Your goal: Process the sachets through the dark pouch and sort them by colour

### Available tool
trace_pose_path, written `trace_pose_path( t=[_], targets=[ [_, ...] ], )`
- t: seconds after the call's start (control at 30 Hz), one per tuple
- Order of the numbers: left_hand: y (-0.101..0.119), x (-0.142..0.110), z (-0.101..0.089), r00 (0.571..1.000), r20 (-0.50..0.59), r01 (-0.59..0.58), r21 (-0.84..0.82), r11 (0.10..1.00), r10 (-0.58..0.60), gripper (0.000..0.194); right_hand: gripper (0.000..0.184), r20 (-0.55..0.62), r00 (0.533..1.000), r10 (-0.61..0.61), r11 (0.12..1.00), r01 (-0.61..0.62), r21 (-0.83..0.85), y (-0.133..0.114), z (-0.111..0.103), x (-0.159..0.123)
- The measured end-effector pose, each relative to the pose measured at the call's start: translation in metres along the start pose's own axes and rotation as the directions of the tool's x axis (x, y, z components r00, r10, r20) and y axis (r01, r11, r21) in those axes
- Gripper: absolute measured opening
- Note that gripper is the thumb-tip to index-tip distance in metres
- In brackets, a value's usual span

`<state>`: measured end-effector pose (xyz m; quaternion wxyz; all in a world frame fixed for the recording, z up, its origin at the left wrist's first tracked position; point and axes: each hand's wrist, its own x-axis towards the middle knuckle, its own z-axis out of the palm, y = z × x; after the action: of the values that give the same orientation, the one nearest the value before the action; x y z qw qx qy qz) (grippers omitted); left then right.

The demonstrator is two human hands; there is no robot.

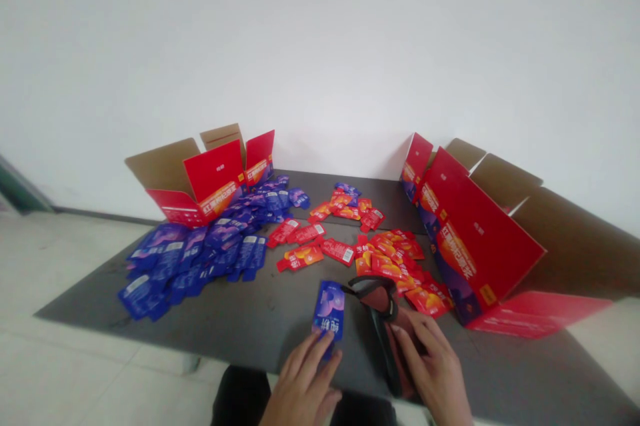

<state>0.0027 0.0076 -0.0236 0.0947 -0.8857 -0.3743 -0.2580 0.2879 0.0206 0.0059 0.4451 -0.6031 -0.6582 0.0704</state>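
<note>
On the dark grey tabletop (240, 333) in front of me, my left hand (303, 379) sits at the near edge, its fingers (320, 346) lightly curled over the lower end of a blue sachet (329, 311) that stands tilted up from the surface. My right hand (430, 366) is closed around a dark, red-lined pouch (383, 326), though I can't tell exactly what that item is. The pouch lies just beside the blue sachet and touches a spill of red sachets (385, 259) that runs up the middle of the table. Further left lies a heap of blue sachets (200, 253). An open cardboard carton (200, 176) with red flaps stands at the far left corner, and a larger open carton (475, 233) lies tipped on its side along the right.
</note>
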Motion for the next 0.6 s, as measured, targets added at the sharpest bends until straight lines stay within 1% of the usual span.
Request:
trace_pose_path(
  t=[0.07,0.1,0.17,0.2,0.23,0.27,0.3,0.37,0.4,0.47,0.53,0.57,0.6],
  targets=[
    [0.000,-0.007,0.009,0.998,-0.007,-0.063,0.028,0.998,0.063,0.039,0.028,0.103,0.987,-0.125,0.992,0.123,0.030,-0.025,0.008,0.008],
    [0.000,-0.010,0.014,0.998,-0.022,-0.066,0.028,0.997,0.066,0.036,0.030,0.187,0.964,-0.190,0.982,0.183,0.052,-0.038,0.014,0.011],
    [-0.001,-0.014,0.023,0.997,-0.078,-0.019,0.000,1.000,0.019,0.030,0.034,0.373,0.882,-0.287,0.957,0.275,0.087,-0.059,0.029,0.019],
    [-0.001,-0.014,0.026,0.994,-0.108,0.010,-0.023,1.000,-0.012,0.030,0.035,0.442,0.840,-0.314,0.948,0.304,0.096,-0.065,0.039,0.024],
    [-0.002,-0.014,0.028,0.991,-0.127,0.026,-0.041,0.999,-0.031,0.031,0.035,0.486,0.810,-0.329,0.941,0.325,0.095,-0.068,0.048,0.030],
    [-0.002,-0.012,0.028,0.991,-0.132,0.024,-0.049,0.999,-0.030,0.031,0.035,0.505,0.795,-0.336,0.936,0.340,0.087,-0.067,0.057,0.037],
    [-0.003,-0.011,0.027,0.992,-0.122,0.004,-0.048,0.999,-0.010,0.031,0.034,0.505,0.794,-0.339,0.933,0.351,0.073,-0.064,0.065,0.047],
    [-0.003,-0.007,0.024,0.996,-0.087,-0.037,-0.042,0.998,0.034,0.031,0.032,0.481,0.811,-0.333,0.929,0.369,0.021,-0.054,0.076,0.067],
    [-0.003,-0.005,0.023,0.997,-0.071,-0.039,-0.047,0.998,0.036,0.031,0.031,0.469,0.819,-0.331,0.924,0.382,-0.016,-0.049,0.079,0.077],
    [-0.002,-0.005,0.023,0.998,-0.066,-0.006,-0.076,0.997,0.001,0.029,0.030,0.438,0.834,-0.337,0.907,0.412,-0.086,-0.047,0.079,0.090],
    [0.000,-0.007,0.028,0.997,-0.074,0.029,-0.118,0.993,-0.038,0.028,0.032,0.403,0.844,-0.354,0.897,0.428,-0.108,-0.053,0.074,0.089],
    [0.001,-0.009,0.032,0.995,-0.082,0.047,-0.140,0.989,-0.059,0.028,0.033,0.409,0.836,-0.365,0.896,0.435,-0.091,-0.058,0.071,0.084],
    [0.002,-0.011,0.035,0.992,-0.091,0.067,-0.163,0.984,-0.082,0.027,0.034,0.435,0.816,-0.379,0.894,0.445,-0.057,-0.063,0.068,0.077]
  ],
)
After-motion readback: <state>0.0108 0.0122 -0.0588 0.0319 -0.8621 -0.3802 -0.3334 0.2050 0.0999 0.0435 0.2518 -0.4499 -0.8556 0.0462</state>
